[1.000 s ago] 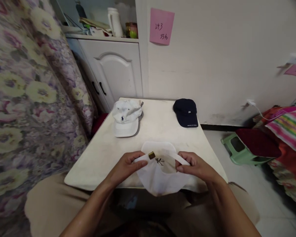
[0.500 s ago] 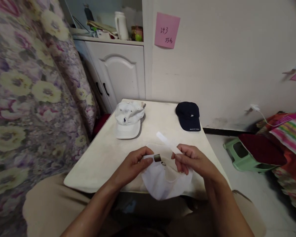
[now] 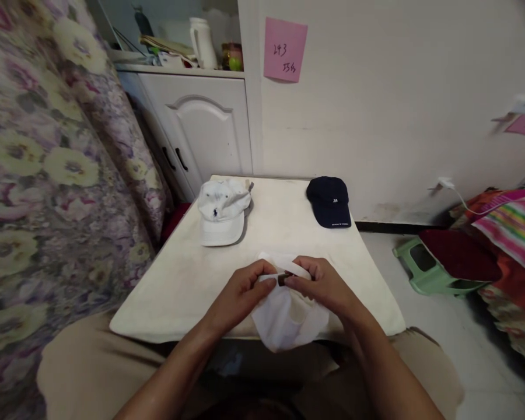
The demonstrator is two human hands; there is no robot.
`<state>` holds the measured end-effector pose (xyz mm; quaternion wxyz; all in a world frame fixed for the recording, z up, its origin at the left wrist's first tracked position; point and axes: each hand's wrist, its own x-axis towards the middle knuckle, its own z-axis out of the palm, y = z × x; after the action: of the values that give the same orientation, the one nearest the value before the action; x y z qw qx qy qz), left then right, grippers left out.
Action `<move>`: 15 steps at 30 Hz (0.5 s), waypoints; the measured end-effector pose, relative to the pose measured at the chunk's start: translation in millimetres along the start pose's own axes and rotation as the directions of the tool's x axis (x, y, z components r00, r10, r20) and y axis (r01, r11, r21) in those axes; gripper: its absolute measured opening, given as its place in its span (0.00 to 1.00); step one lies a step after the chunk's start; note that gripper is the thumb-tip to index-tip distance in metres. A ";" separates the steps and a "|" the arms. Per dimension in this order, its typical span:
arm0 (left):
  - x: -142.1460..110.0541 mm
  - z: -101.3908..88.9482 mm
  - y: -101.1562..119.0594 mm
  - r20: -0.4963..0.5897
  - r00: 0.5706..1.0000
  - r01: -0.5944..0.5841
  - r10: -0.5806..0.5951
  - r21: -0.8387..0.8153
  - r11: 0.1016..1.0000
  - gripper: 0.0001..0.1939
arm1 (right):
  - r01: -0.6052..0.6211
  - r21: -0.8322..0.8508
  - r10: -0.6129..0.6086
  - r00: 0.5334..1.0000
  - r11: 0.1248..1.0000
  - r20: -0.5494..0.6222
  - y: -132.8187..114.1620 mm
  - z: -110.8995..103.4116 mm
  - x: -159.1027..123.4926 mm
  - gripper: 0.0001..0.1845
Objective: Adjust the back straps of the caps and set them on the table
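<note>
A white cap (image 3: 282, 326) hangs over the table's near edge, its opening facing up. My left hand (image 3: 240, 290) pinches the short strap end beside a dark metal buckle (image 3: 282, 280). Closed on the long white strap (image 3: 301, 269), my right hand (image 3: 326, 287) has brought it up against the buckle, and the strap curves over the fingers. Whether the strap tip is inside the buckle is hidden by the fingertips. Farther back on the table lie a pale cap with a small dark logo (image 3: 222, 213) and a navy cap (image 3: 329, 201).
The caps are on a cream-covered table (image 3: 179, 291). A floral curtain (image 3: 65, 192) hangs at the left. Behind stands a white cabinet (image 3: 205, 125) with a white jug (image 3: 203, 44) on its shelf. A green stool (image 3: 420, 262) with a dark red top is on the right.
My right hand has moved left with the strap, from apart to against the buckle, and the strap now bends. The left hand keeps its hold. The view has shifted slightly.
</note>
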<state>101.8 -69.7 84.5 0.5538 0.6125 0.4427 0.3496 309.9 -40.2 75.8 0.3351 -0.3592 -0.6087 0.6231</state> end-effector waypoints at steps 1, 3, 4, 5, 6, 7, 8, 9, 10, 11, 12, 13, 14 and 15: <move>-0.6 0.9 1.8 0.003 1.000 -0.006 0.006 0.016 1.000 0.14 | 0.003 -0.011 -0.003 1.000 1.000 0.002 0.2 1.1 -0.1 0.12; -1.2 3.0 5.0 -0.002 1.000 -0.027 0.027 0.075 0.997 0.15 | 0.003 -0.045 -0.003 1.000 0.999 0.001 -0.4 2.6 -0.8 0.11; -1.3 4.1 6.2 -0.011 0.999 -0.042 0.044 0.110 0.993 0.15 | 0.006 -0.070 -0.006 1.000 0.998 -0.004 -1.0 3.1 -1.2 0.11; -1.2 5.2 6.9 -0.024 0.998 -0.057 0.061 0.140 0.989 0.14 | 0.011 -0.094 -0.013 1.000 0.995 -0.011 -1.6 3.6 -1.6 0.11; -1.1 6.4 7.0 -0.036 0.997 -0.069 0.075 0.156 0.985 0.13 | 0.021 -0.113 -0.023 1.000 0.993 -0.018 -2.2 4.1 -1.9 0.10; -0.9 7.5 6.5 -0.045 0.996 -0.073 0.081 0.159 0.985 0.13 | 0.034 -0.123 -0.037 0.999 0.992 -0.022 -2.6 4.6 -2.2 0.10; -0.7 8.3 5.7 -0.051 0.996 -0.071 0.079 0.148 0.986 0.13 | 0.049 -0.125 -0.052 0.998 0.991 -0.022 -3.0 4.9 -2.4 0.10; -0.6 9.0 4.6 -0.053 0.996 -0.064 0.071 0.130 0.989 0.13 | 0.061 -0.123 -0.064 0.998 0.990 -0.017 -3.2 5.1 -2.5 0.10; -0.5 9.2 3.3 -0.053 0.997 -0.054 0.060 0.112 0.992 0.13 | 0.070 -0.119 -0.071 0.997 0.990 -0.008 -3.4 5.0 -2.7 0.10; -0.5 9.0 2.0 -0.052 0.997 -0.044 0.049 0.096 0.994 0.13 | 0.074 -0.117 -0.074 0.997 0.990 0.002 -3.7 4.7 -2.9 0.11; -0.5 8.4 0.7 -0.050 0.998 -0.033 0.036 0.077 0.996 0.13 | 0.075 -0.119 -0.075 0.997 0.990 0.011 -4.2 4.0 -3.3 0.11; -0.6 7.2 -0.5 -0.048 0.999 -0.020 0.023 0.052 0.998 0.13 | 0.075 -0.124 -0.074 0.997 0.990 0.013 -4.8 3.0 -3.8 0.12; -0.6 5.6 -1.7 -0.048 0.999 -0.011 0.011 0.019 1.000 0.13 | 0.073 -0.128 -0.073 0.997 0.989 0.006 -5.6 1.6 -4.5 0.13; -0.7 3.5 -3.0 -0.045 0.999 -0.004 0.003 -0.021 1.000 0.13 | 0.072 -0.130 -0.073 0.997 0.989 -0.009 -6.5 -0.1 -5.4 0.14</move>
<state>104.3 -71.6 81.1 0.5496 0.5992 0.4503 0.3690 312.7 -44.6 82.5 0.3377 -0.3619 -0.6581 0.5673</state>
